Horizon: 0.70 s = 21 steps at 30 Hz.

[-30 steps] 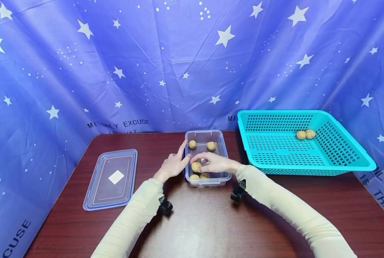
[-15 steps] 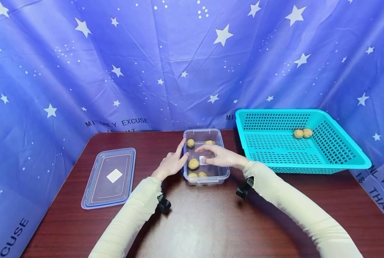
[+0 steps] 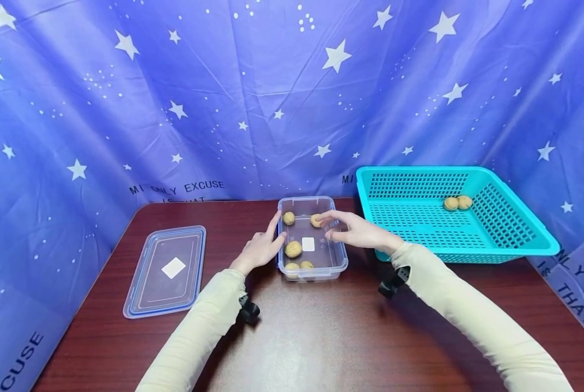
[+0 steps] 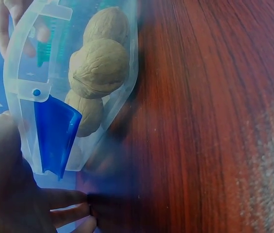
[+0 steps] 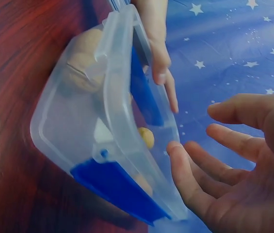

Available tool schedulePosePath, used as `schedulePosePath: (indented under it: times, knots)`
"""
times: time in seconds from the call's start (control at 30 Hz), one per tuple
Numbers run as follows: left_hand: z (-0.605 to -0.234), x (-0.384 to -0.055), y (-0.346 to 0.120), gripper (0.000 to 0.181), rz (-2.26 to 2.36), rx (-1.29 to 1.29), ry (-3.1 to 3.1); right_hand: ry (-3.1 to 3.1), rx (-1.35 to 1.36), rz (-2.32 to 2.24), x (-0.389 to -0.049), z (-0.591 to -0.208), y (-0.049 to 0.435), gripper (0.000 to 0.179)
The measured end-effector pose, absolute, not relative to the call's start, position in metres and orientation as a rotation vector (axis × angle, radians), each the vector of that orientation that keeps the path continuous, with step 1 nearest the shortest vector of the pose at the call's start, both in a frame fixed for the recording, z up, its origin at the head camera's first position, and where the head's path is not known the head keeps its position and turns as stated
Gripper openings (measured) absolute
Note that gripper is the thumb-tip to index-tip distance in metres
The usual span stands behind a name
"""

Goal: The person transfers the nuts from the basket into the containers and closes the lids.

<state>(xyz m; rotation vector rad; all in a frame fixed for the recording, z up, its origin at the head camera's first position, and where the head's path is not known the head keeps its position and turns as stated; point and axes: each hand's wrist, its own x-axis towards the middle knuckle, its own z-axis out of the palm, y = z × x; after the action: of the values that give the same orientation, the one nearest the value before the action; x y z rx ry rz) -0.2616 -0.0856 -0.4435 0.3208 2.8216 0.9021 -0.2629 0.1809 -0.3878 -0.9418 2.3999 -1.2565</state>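
Observation:
A clear plastic food container (image 3: 325, 260) with blue side clips stands on the table and holds several walnuts (image 3: 293, 249). My left hand (image 3: 259, 251) rests along its left side, thumb at the rim and the other fingers extended down the outside. In the left wrist view, a blue clip (image 4: 56, 131) hangs beside that hand. My right hand (image 3: 359, 231) is over the container's right rim, fingers apart and loosely bent, holding nothing. Its fingertips overlap the far-right walnut (image 3: 316, 220) in the head view. The right wrist view shows the spread fingers (image 5: 183, 170) by the rim.
The container's lid (image 3: 189, 283), clear with a blue seal and a white label, lies flat on the table to the left. A turquoise basket (image 3: 414, 220) stands at the right with two walnuts (image 3: 457, 203) inside. A starry blue curtain (image 3: 253, 98) hangs behind the table.
My right hand has let go of a walnut at the container's left side and moved right, to the right rim. That walnut stays inside. My left hand keeps its place.

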Motion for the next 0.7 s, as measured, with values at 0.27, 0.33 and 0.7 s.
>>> schedulePosePath:
  times: [0.27, 0.33, 0.7]
  knots:
    - [-0.444, -0.262, -0.086, 0.065, 0.914, 0.330, 2.815, 2.441, -0.823, -1.259, -0.261, -0.370, 0.201, 0.039]
    - [-0.443, -0.262, -0.086, 0.065, 0.916, 0.328, 2.814, 2.431, -0.822, -1.284, -0.262, -0.367, 0.207, 0.038]
    - [-0.443, -0.261, -0.085, 0.065, 0.918, 0.328, 2.810, 2.483, -0.734, -1.248, -0.265, -0.343, 0.238, 0.036]
